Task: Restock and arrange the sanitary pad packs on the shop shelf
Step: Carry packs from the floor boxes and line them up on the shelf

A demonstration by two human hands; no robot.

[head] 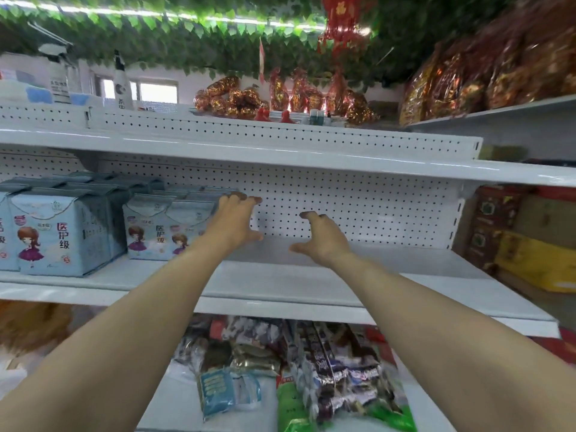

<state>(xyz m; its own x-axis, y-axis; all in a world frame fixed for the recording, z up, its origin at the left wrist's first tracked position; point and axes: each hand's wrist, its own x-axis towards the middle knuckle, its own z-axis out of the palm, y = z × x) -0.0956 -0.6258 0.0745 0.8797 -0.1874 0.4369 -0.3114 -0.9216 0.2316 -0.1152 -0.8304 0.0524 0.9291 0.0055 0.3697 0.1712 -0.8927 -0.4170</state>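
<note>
Light blue sanitary pad packs with a cartoon girl stand on the white shelf (311, 285). A large group (65, 232) is at the far left, and a smaller row (165, 232) stands beside it. My left hand (232, 222) is against the right end of that smaller row, fingers spread over its top corner and thumb out to the right. My right hand (322, 240) hovers over the bare shelf board a little to the right, fingers loosely spread and holding nothing. A gap of bare pegboard shows between the two hands.
The shelf right of my hands is bare up to its end bracket (458, 213). Boxes in red and yellow (523, 241) fill the neighbouring unit. Snack bags (296, 369) lie on the shelf below. Another shelf board (280, 157) hangs close overhead.
</note>
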